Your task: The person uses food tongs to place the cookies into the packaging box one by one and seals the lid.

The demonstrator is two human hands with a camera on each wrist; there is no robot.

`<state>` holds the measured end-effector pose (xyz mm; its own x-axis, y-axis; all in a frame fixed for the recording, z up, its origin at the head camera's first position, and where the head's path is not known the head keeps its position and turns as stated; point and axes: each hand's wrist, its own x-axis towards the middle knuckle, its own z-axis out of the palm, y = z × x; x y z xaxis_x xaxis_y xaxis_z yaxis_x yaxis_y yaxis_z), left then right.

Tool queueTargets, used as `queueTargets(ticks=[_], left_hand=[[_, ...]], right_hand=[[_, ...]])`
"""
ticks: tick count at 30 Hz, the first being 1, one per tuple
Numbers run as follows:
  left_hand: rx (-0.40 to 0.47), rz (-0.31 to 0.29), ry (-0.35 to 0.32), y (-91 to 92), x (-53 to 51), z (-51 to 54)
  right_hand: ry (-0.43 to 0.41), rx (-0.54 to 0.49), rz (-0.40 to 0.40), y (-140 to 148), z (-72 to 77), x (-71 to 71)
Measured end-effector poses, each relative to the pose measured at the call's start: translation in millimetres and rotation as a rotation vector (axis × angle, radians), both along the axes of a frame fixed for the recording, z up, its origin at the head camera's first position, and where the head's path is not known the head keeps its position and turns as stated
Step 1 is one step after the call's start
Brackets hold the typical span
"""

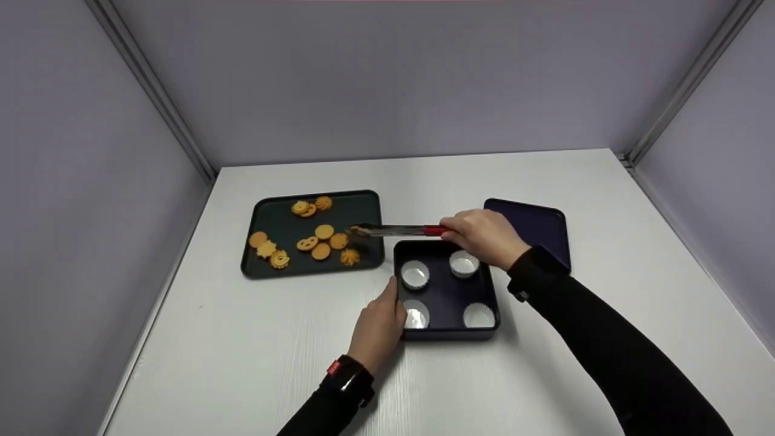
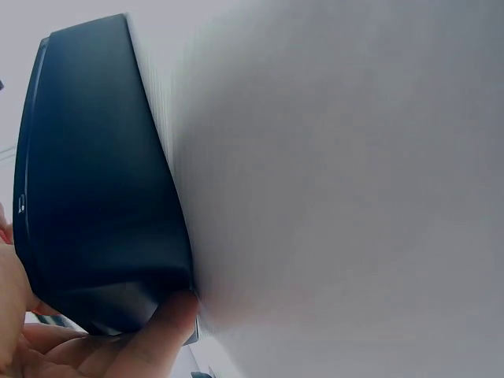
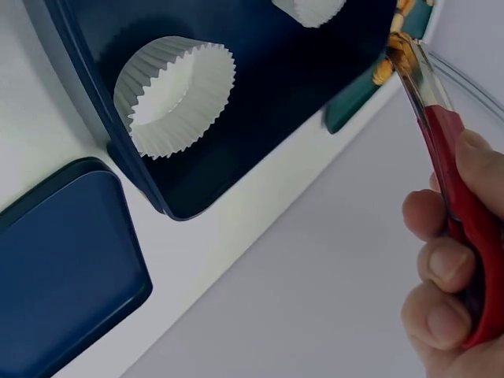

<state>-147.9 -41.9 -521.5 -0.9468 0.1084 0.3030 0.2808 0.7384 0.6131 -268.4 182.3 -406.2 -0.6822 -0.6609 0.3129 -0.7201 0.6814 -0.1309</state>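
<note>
My right hand (image 1: pixel 484 236) grips the red handle of metal tongs (image 1: pixel 399 231) held level above the far edge of the box. Their tips reach over the right side of a dark green tray (image 1: pixel 284 224). An orange-brown cookie (image 3: pixel 403 57) shows at the tips in the right wrist view; how firmly it is held is unclear. My left hand (image 1: pixel 378 324) holds the near left wall of a navy box (image 1: pixel 448 334), its thumb by the rim. White paper baking cups (image 1: pixel 415 275) stand in the box corners. Several cookies (image 1: pixel 324 232) lie on the tray.
A navy lid (image 1: pixel 536 227) lies on the white table (image 1: pixel 242 339) behind and right of the box, partly covered by my right arm. Grey panels (image 1: pixel 387 79) enclose the table at the back and both sides.
</note>
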Motion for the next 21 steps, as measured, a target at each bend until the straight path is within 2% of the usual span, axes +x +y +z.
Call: queueTargets(ticks=[4, 9, 21], left_hand=[[-0.001, -0.002, 0.014, 0.3, 0.4, -0.7], [-0.004, -0.002, 0.018, -0.3, 0.1, -0.3], [0.006, -0.008, -0.048, -0.6, -0.3, 1.3]], right_hand=[[-0.011, -0.095, -0.008, 16.3, 4.5, 4.7], [-0.007, -0.167, -0.032, 42.4, 7.8, 12.5], [0.064, -0.224, -0.048, 101.7, 14.6, 35.8]])
